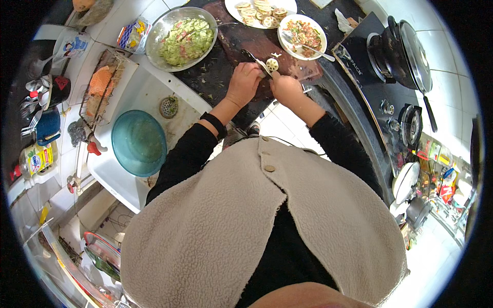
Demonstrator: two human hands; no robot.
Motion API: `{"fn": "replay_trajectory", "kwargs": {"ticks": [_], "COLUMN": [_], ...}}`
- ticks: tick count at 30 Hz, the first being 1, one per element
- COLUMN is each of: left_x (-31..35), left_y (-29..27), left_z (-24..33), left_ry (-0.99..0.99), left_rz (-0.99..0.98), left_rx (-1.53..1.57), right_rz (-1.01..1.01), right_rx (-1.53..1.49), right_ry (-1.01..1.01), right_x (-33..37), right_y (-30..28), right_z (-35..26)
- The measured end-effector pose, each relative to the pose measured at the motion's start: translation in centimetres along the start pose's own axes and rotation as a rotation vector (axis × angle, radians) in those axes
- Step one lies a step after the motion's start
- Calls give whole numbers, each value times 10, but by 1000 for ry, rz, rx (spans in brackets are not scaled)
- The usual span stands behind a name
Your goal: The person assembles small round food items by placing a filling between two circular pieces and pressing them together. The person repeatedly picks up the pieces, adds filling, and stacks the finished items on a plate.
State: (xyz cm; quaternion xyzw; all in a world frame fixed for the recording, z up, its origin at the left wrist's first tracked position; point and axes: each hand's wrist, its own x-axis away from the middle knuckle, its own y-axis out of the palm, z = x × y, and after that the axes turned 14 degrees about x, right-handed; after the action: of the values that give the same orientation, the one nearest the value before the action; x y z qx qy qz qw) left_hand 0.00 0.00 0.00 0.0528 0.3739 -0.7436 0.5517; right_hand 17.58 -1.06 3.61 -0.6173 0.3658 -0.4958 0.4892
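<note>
Lettering, left to right. Clear bottle, far left: yellow label, large characters in a short word, readable in part, finer print beneath too small to make out. Clear plastic bag near the upper left: blue printed design, any wording unreadable. Packet beside the metal bowl: blue, yellow and white print, words too small and creased to read. Black stove, right: one short row of pale capitals along the edge, set sideways to the viewer, fairly legible. Red packet, far right: pale markings, blurred, nothing legible.
</note>
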Motion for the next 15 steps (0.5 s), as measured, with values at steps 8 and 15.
{"fn": "replay_trajectory", "kwargs": {"ticks": [8,15], "left_x": [-9,-14], "left_y": [-5,-3], "left_z": [0,-6], "left_ry": [42,58], "left_rz": [62,-10], "left_rx": [-8,-45], "right_rz": [83,56], "right_rx": [-124,-50], "right_ry": [-5,-7], "right_x": [-8,9], "right_y": [-13,-53], "right_z": [18,16]}}
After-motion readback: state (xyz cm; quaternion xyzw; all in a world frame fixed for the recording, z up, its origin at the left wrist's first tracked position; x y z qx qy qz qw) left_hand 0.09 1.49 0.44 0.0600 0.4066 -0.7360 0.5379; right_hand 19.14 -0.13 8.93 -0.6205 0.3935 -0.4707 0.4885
